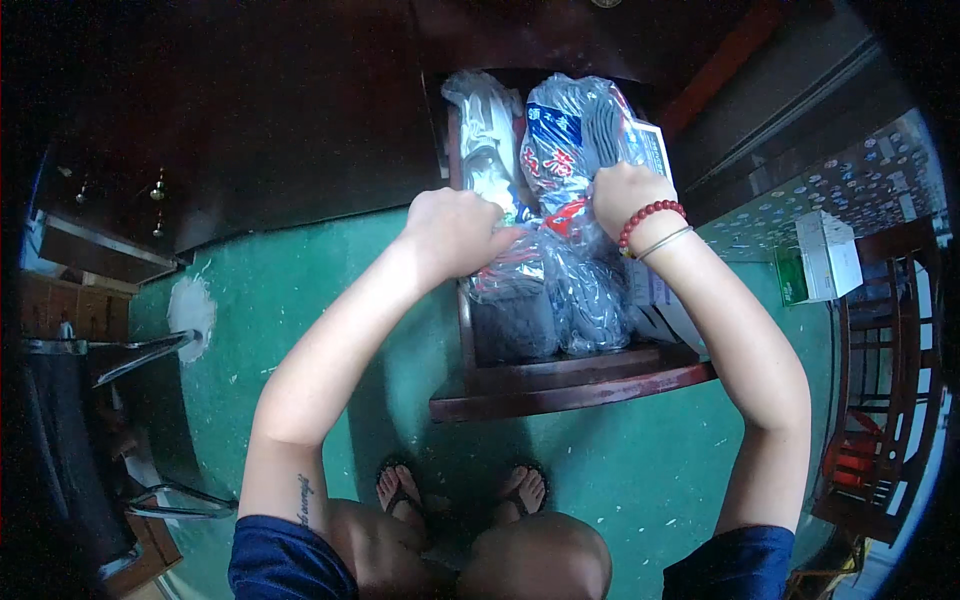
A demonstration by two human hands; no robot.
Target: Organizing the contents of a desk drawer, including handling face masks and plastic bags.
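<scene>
Spreading floor (pixel 600 470): green and scuffed, running from 3 through 6 to 9 o'clock.
Dark cabinet (pixel 250 110): a broad wooden face, from 10 to 12 o'clock.
Open drawer (pixel 570 395): at 1 o'clock, its front board nearest the person; on its own dial, that board is 6 o'clock.
Printed packet (pixel 548 130): blue and red on clear plastic, at the drawer's 12 o'clock.
Pale bag (pixel 485 125): beside it at 11 o'clock.
Dark packet (pixel 595 310): crinkled film over dark contents, at 5 o'clock.
Lower-left packet (pixel 512 285): at 7 o'clock, just below the left thumb.
Left hand (pixel 458 232): at 9 o'clock, curled, seemingly pinching the film of the lower-left packet; its fingertips are partly hidden. A light, steady pinch should anchor the plastic without tearing it.
Right hand (pixel 632 200): at 2 o'clock, clenched, apparently grasping the near end of the grey bundle.
Grey bundle (pixel 602 130): folded layers at 1 o'clock, over the printed packet; gripping all layers together would best keep them aligned.
Red beads (pixel 652 208): around the right wrist; best kept clear of loose film.
</scene>
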